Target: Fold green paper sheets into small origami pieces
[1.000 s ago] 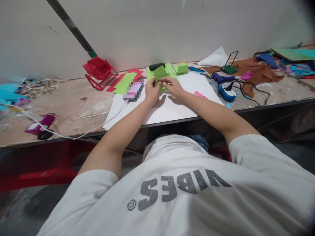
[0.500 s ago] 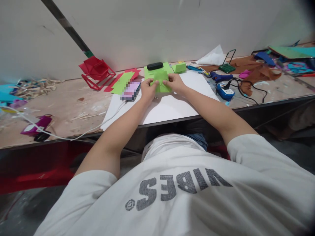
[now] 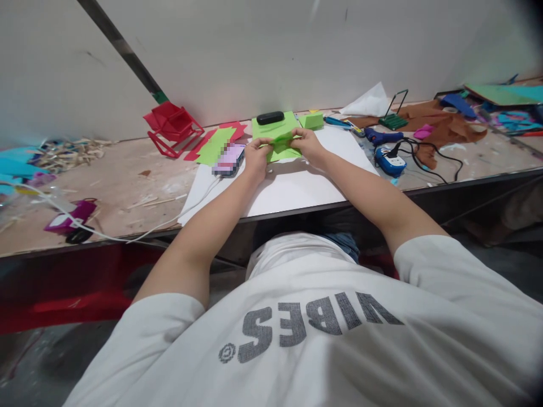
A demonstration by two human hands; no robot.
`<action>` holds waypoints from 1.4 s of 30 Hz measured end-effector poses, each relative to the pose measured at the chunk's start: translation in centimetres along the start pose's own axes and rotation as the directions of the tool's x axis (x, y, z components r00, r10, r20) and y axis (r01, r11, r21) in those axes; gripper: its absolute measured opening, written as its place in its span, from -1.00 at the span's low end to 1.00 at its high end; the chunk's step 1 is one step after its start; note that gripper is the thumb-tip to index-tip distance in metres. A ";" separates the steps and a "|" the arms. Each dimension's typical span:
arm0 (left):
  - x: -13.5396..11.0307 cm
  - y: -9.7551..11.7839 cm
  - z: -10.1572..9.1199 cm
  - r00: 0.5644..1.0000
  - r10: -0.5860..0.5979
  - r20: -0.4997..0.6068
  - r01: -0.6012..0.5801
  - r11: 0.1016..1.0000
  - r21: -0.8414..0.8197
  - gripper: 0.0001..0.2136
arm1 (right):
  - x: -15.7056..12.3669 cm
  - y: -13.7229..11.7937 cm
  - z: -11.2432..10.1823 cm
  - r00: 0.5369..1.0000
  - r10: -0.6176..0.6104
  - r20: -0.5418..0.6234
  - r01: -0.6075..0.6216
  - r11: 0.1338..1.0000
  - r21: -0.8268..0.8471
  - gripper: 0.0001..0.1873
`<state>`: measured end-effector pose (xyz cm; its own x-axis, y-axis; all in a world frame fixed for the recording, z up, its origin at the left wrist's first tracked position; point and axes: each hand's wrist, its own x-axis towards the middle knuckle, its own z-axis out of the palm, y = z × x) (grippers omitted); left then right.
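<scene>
Between my two hands is a piece of light green paper (image 3: 282, 148), creased and bent, above a large white sheet (image 3: 292, 195). My left hand (image 3: 257, 155) pinches its left edge with thumb and fingers. On the other side my right hand (image 3: 309, 146) grips the upper right edge. Just behind lies a flat green sheet (image 3: 291, 120) with a black oblong case (image 3: 270, 117) on it. A folded green paper block (image 3: 311, 120) stands to the right of that sheet. Left of my left hand, a phone (image 3: 229, 159) rests on the white sheet's edge.
A small red model chair (image 3: 172, 127) stands at the back left, near red and green paper (image 3: 216, 144). To the right are a blue glue gun (image 3: 382, 136), a blue-and-white power socket (image 3: 390, 161) with black cable, and brown scraps (image 3: 456, 127). A white cable (image 3: 159, 228) crosses the left side.
The green paper has tipped from facing me to a flatter, folded pose. My fingers have shifted to its upper edges. The whole view has moved slightly.
</scene>
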<state>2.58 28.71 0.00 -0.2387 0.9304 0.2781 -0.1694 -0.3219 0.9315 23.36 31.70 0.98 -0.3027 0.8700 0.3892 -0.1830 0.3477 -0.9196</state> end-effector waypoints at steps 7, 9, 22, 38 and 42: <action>0.6 -0.9 -0.8 1.000 0.031 0.004 -0.031 1.000 -0.004 -0.89 | -0.2 -1.2 -0.2 0.999 -0.037 -0.027 0.031 0.982 -0.187 -0.81; 0.8 -1.0 -0.9 0.998 0.056 0.025 -0.057 0.997 0.042 -0.85 | -0.3 -1.3 -0.3 0.997 -0.076 -0.021 0.067 0.959 -0.275 -0.83; -0.2 0.4 -0.7 0.976 0.201 0.085 -0.215 0.952 0.217 -0.51 | -1.2 -1.1 -0.9 0.961 -0.256 0.104 0.272 0.813 -0.515 -0.57; -0.1 -0.2 -0.8 0.955 0.260 0.141 -0.289 0.921 0.262 -0.66 | -0.3 0.3 -1.3 0.976 -0.219 0.019 0.189 0.790 -0.583 -0.81; -0.4 -0.1 -0.8 0.957 0.252 0.144 -0.286 0.899 0.331 -0.71 | -0.4 0.1 -1.2 0.976 -0.215 0.043 0.198 0.779 -0.595 -0.86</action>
<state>1.99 28.22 -0.41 -0.1336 0.8347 0.5342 0.2322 -0.4977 0.8357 24.60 31.81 0.71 -0.2963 0.7589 0.5800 0.3543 0.6512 -0.6711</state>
